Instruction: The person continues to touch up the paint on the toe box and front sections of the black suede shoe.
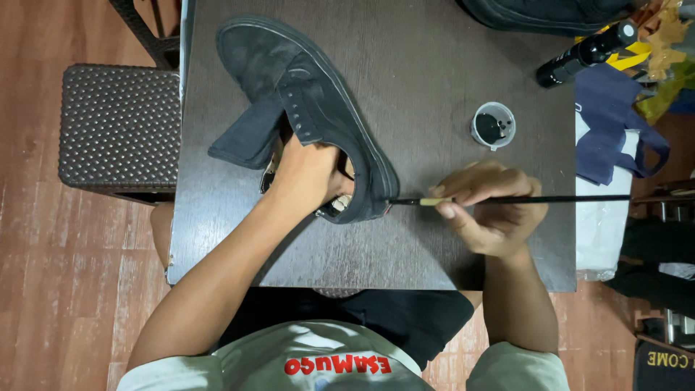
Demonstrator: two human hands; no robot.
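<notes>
The black suede sneaker (311, 108) lies on the dark counter (434, 87), its heel steadied by the left hand (308, 177) tucked inside it. The right hand (492, 210) pinches a thin paintbrush (507, 199), tip at the heel edge. A slip could smear dye onto the counter; an elbow could tip the small dye cup (493, 125) nearby.

Shoe (311, 101) on table (434, 80), left of cup (493, 125); bottle (586, 52) behind cup, right.
</notes>
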